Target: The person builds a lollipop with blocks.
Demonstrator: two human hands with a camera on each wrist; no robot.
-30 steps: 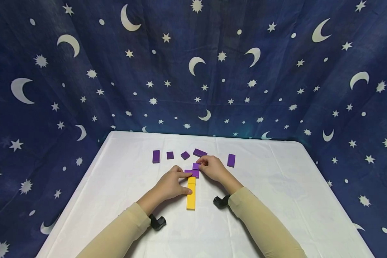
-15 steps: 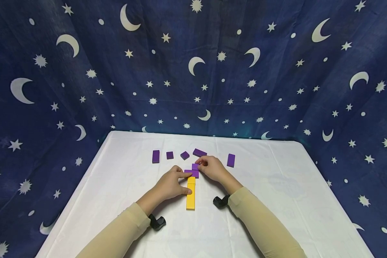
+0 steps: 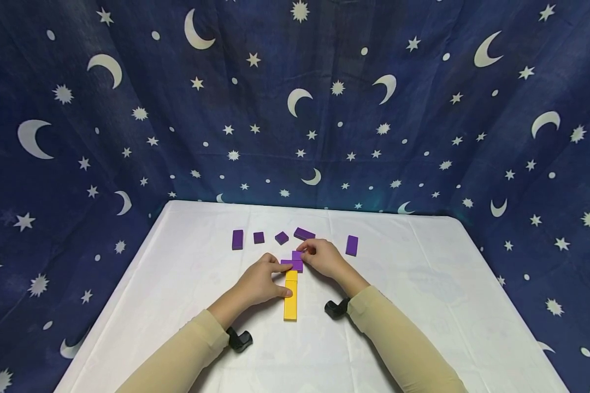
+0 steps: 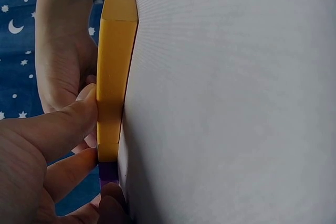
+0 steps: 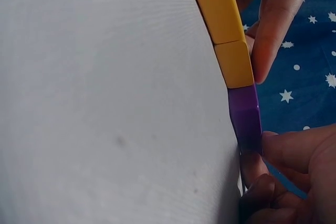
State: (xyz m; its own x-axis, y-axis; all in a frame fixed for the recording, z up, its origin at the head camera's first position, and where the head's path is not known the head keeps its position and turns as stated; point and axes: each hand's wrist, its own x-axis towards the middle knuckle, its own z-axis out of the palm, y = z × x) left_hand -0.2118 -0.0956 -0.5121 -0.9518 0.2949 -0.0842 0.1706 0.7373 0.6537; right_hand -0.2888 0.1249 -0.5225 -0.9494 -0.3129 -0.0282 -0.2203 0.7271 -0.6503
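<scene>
In the head view, a column of yellow blocks, one long block (image 3: 290, 310) and one short block (image 3: 291, 275), lies flat on the white table. Past its far end lies a wider purple block (image 3: 297, 266), and against that a small purple block (image 3: 296, 255). My left hand (image 3: 258, 279) steadies the row: its thumb (image 4: 79, 114) rests on the long yellow block while the index finger lies across the wider purple block. My right hand (image 3: 324, 257) pinches the small purple block between thumb and fingers (image 5: 294, 148); its fingertips partly cover it.
Loose purple blocks lie spread along the back: an oblong one (image 3: 237, 239), two small ones (image 3: 259, 237) (image 3: 282, 238), another oblong (image 3: 304, 233) behind my right hand, and one at the right (image 3: 352, 245). A dark star-and-moon curtain (image 3: 295, 136) encloses the table's (image 3: 423, 305) far sides.
The small purple block has slid slightly left under my right fingers, along the edge of the wider purple block. My left hand stays where it was.
</scene>
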